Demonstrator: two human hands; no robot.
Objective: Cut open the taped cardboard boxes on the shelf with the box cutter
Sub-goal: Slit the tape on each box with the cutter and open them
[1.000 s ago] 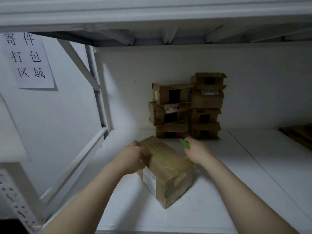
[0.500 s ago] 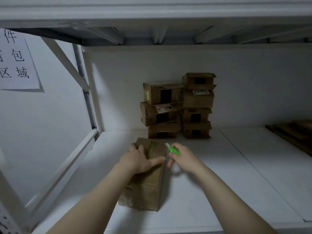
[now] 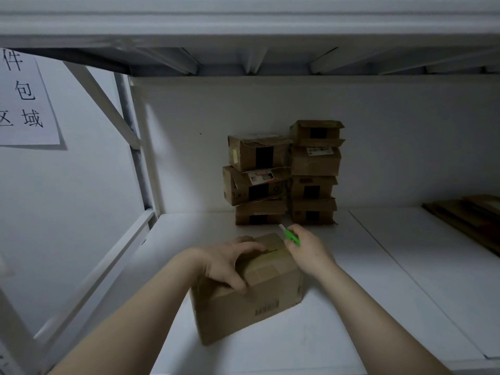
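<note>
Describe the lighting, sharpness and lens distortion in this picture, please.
Head view: dim, flat light without glare; the white shelf board is brightest before the stacked boxes, and the corners darken. Same head view: the wide lens makes the frame post lean outward; the green box cutter and the cardboard box look slightly soft.

Bright green along the box cutter [image 3: 291, 237], white at its tip. Brown across the cardboard box [image 3: 243, 307], black barcode on its front (tape [image 3: 266, 259] a paler, yellowish tan). Brown on the stacked boxes [image 3: 284, 174], with black patches and white labels. White for the shelf [image 3: 378, 280]; black characters on the white paper sign [image 3: 24, 104].
</note>
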